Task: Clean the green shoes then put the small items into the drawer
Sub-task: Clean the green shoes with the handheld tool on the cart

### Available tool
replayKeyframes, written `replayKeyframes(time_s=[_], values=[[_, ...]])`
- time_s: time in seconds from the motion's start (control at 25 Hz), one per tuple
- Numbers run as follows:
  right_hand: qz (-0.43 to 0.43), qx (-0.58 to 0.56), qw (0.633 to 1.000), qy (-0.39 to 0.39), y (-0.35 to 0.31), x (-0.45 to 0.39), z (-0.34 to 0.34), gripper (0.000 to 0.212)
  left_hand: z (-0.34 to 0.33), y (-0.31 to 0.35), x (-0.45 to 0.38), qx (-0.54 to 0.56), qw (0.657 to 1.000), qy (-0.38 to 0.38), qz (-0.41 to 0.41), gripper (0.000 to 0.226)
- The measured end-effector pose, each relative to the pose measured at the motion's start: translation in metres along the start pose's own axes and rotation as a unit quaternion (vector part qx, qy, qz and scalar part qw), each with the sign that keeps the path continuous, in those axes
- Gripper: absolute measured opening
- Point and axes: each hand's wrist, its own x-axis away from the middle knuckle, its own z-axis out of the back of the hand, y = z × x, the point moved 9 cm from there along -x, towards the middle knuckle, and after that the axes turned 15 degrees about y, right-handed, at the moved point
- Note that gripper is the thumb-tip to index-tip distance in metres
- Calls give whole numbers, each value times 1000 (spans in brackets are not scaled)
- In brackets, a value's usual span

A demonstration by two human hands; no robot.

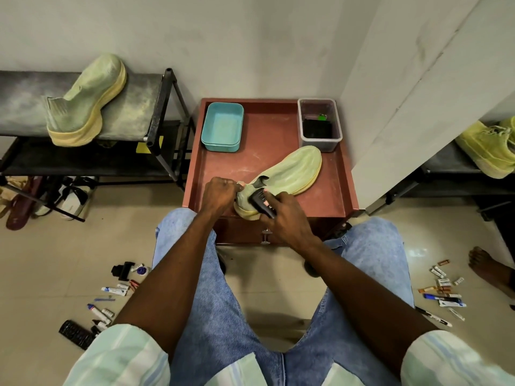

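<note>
Seated person in blue jeans, bent over a low reddish-brown cabinet with a raised-rim top [220, 162]; drawer front with metal handle [266, 236] just below the hands. Top surface dusty, with pale streaks.

Left hand [218, 195]: fingers curled tight, gripping the heel collar of a pale green knit shoe with a yellow sole [289, 174]. The shoe lies on the cabinet top, toe pointing away from the fingers toward the far right.

Right hand [287, 215]: fingers wrapped round a black brush [260, 204], pressed against the shoe's heel.

Beyond the fingertips: empty teal plastic tub [222, 126], clear plastic box holding dark items [319, 123].

Far left of the left hand: second green shoe [86, 100] on a black metal rack's grey shelf [133, 107].

Beige tiled floor; small tubes and markers scattered on the left [111, 291] and the right [443, 291] of the legs. Grey-white walls.
</note>
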Motion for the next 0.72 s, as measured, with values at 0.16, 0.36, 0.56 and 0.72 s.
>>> replayKeyframes(time_s=[0.16,0.36,0.56,0.72], values=[[-107,-3,992,61,23,-12,23,61,1,4,0,-2,1000,3,-10,31],[-33,7,998,52,9,-9,21,62,-2,-7,-6,29,999,-7,24,28],[86,-13,991,105,-32,-1,24,61,-4,-2,-7,71,995,-29,65,16],[227,26,972,53,-58,22,-3,61,-3,-9,-10,93,987,-46,125,15]])
